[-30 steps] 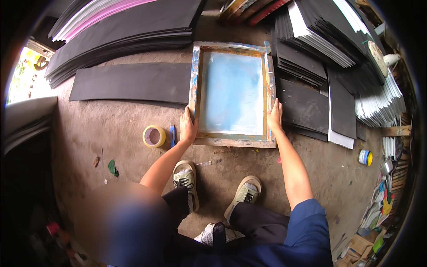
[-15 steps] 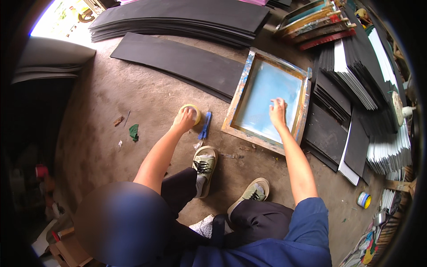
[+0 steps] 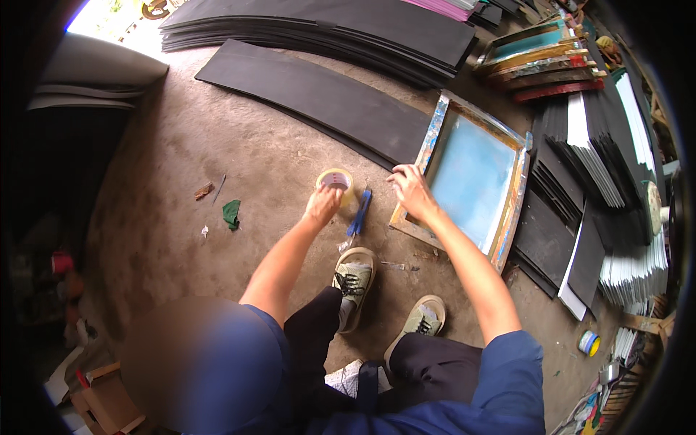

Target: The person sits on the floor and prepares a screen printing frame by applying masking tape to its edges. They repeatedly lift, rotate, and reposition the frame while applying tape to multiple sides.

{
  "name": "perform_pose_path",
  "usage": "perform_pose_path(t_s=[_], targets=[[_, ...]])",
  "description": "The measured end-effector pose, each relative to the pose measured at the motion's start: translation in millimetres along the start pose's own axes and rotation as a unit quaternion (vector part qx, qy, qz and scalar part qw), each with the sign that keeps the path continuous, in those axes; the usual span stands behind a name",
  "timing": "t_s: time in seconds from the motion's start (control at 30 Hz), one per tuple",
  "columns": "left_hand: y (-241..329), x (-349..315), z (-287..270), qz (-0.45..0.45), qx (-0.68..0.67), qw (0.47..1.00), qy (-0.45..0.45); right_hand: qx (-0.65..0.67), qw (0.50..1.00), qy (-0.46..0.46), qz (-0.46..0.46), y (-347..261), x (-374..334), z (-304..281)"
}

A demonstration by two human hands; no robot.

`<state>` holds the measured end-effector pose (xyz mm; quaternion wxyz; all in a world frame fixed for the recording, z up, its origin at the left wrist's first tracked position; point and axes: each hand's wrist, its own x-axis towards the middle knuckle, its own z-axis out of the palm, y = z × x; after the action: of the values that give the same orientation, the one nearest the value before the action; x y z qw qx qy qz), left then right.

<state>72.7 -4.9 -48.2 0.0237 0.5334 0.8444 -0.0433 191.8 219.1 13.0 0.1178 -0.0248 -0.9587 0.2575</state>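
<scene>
A roll of yellowish clear tape (image 3: 346,177) is in my left hand (image 3: 324,206), whose fingers hook into its core just above the concrete floor. My right hand (image 3: 415,194) hovers over the left side of a paint-stained wooden screen frame (image 3: 515,206) with pale blue mesh. Its fingers are loosely bent and apart, pointing toward the tape, and I see nothing in them. Between the hands, a narrow blue tool (image 3: 360,210) lies on the floor; its exact kind is unclear.
Long black sheets (image 3: 312,98) lie beyond my hands, with a thicker stack (image 3: 319,36) behind. More frames (image 3: 540,61) and black and white sheets (image 3: 580,159) stand at the right. A green scrap (image 3: 230,214) lies left. My shoes (image 3: 355,283) are close below; a small tub (image 3: 589,343) sits right.
My right hand has moved left, from over the blue mesh to the frame's left side, nearer the tape. The left hand still holds the roll, now tilted differently. The whole view has shifted slightly.
</scene>
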Motion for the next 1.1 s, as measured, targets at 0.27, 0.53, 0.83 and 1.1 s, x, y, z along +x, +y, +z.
perform_pose_path(t_s=[0.27,0.53,0.83,1.1], targets=[[13.4,-0.3,-150.5,0.026,-0.29,0.936,0.196,0.034,0.997,0.049,0.051,-29.3,-14.6,-123.4],[105.3,-12.7,-322.2,0.073,-0.722,0.648,0.23,0.184,0.981,0.022,0.051,-115.2,-56.7,-246.9],[180.4,-56.6,-390.3,0.099,-0.768,0.595,0.215,0.22,0.939,0.259,-0.048,-164.7,-117.1,-299.0],[214.0,-66.3,-401.1,0.12,-0.619,0.675,0.384,0.049,0.915,0.397,-0.05,-173.6,-124.5,-302.3]])
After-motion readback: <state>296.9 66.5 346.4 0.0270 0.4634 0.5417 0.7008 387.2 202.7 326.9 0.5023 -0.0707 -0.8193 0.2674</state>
